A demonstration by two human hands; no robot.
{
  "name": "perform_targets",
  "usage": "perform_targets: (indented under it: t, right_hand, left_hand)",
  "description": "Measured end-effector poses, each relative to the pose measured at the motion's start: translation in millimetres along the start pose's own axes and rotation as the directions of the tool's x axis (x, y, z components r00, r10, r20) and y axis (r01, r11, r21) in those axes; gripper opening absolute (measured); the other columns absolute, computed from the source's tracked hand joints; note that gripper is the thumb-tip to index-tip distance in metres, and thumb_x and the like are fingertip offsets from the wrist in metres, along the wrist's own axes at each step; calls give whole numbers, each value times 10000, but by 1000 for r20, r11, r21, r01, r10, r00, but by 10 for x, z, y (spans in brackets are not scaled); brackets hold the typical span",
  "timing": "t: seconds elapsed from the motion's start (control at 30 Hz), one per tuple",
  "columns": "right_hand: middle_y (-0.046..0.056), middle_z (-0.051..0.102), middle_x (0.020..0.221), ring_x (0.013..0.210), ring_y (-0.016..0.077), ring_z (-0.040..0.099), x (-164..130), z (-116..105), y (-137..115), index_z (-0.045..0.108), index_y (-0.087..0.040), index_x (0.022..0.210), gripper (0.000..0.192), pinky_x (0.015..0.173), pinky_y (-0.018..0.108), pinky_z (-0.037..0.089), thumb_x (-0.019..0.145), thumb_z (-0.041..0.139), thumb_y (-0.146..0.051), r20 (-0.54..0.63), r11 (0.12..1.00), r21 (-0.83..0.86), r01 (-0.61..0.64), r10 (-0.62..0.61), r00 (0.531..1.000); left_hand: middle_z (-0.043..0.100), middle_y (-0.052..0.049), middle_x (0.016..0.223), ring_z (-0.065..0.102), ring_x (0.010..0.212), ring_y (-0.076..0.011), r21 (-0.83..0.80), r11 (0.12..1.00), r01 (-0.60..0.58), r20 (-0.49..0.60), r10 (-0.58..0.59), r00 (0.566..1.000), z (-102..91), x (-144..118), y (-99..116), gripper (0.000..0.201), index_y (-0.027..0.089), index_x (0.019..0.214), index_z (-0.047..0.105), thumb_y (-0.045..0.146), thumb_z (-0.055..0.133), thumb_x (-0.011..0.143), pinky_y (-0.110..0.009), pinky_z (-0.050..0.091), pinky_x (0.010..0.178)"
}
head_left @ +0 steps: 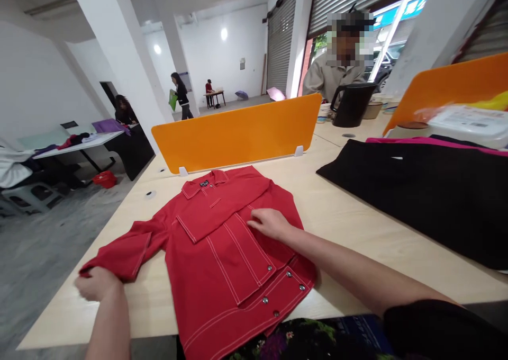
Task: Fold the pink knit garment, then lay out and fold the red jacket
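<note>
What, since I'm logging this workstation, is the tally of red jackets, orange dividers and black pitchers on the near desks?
Red jacket: 1
Orange dividers: 2
Black pitcher: 1
Total: 4

One left hand [98, 284] and one right hand [272, 223] are at one red jacket [190, 275], with five metal snaps [289, 274] near its hem; beyond it are two orange dividers [242, 132], two white clips [299, 151], one black pitcher [353, 106] and two glowing lamps [224, 34].
</note>
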State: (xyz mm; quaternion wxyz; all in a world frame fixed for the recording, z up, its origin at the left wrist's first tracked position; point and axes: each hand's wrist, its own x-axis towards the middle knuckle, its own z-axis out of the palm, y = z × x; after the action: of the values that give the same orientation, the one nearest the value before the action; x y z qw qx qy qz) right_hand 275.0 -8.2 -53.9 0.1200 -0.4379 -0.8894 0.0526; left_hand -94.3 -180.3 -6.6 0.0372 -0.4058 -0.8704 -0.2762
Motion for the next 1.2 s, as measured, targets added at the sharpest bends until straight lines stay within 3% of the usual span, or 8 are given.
perform_targets:
  t: [0.13, 0.33, 0.47, 0.6, 0.73, 0.87, 1.0, 1.2]
  right_hand:
    - [101, 621, 1118, 1025, 251, 527, 374, -5, -325, 585, -192, 1103, 345, 769, 310, 412, 860, 593, -437, -39, 986, -55, 158, -160, 986]
    - [104, 605, 1092, 950, 209, 530, 878, 294, -563, 560, -214, 1135, 264, 730, 283, 420, 926, 418, -138, 121, 916, -152, 372, -356, 927]
    - [53, 599, 1125, 943, 149, 527, 951, -225, 145, 598, -226, 1089, 227, 751, 213, 379, 895, 505, -151, -124, 984, -55, -167, 159, 979]
    - [264, 566, 1112, 900, 212, 550, 447, -902, 1342, 561, 0, 1178, 351, 679, 312, 360, 939, 358, -157, -204, 812, -47, -582, 562, 801]
    - [349, 565, 1000, 863, 263, 572, -150, -1032, 2053, 622, 110, 1052, 324, 626, 353, 330, 823, 476, -67, -118, 560, -66, -826, 817, 564]
    - [260, 550, 1138, 999, 269, 536, -166, -682, 1900, 594, -30, 1164, 341, 702, 325, 351, 870, 444, -118, -336, 727, -138, -672, 604, 722]
    - [167, 600, 1109, 994, 257, 549, 120, -226, 1447, 568, -128, 1180, 372, 759, 301, 380, 909, 484, -368, -232, 865, -87, -494, 464, 855]
    - [86, 675, 964, 854, 214, 607, 50, 79, 1323, 586, -199, 1098, 261, 654, 272, 364, 889, 440, -255, -115, 810, 114, -575, 585, 803]
  left_hand:
    - [631, -127, 1086, 603, 1022, -321, -52, 983, 175, -126, -180, 975, 146, 8, -278, 411, 168, 1158, 554, 284, 600, 767, -468, 510, 847]
    - [598, -226, 1126, 588, 1060, -401, -203, 856, 475, -273, -515, 813, 502, 117, -574, 501, 80, 1175, 510, 240, 524, 700, -560, 457, 914]
    - [611, -182, 1113, 589, 1062, -381, -242, 848, 471, -267, -525, 808, 547, 157, -644, 477, 136, 1099, 539, 225, 555, 632, -544, 442, 943]
    - [632, -122, 1099, 594, 1059, -360, -224, 839, 495, -268, -542, 797, 551, 175, -623, 409, 189, 1039, 544, 201, 543, 630, -541, 440, 949]
    - [599, -135, 1178, 570, 1107, -364, -288, 811, 509, -298, -581, 757, 505, 95, -552, 531, 173, 1206, 485, 231, 532, 679, -532, 426, 968]
    - [423, -221, 1379, 389, 1303, -363, -45, 995, 87, -544, -97, 833, 476, -111, -213, 648, 95, 1390, 325, 259, 478, 782, -517, 340, 1059]
    - [382, -129, 1460, 251, 1379, -364, 320, 879, -354, -102, 403, 909, 725, -174, 229, 515, 232, 1357, 451, 373, 445, 863, -553, 266, 1088]
    - [341, -121, 1505, 322, 1328, -418, 447, 784, -431, 395, 259, 881, 1182, 134, 422, 479, 320, 1350, 488, 410, 399, 888, -648, 311, 980]
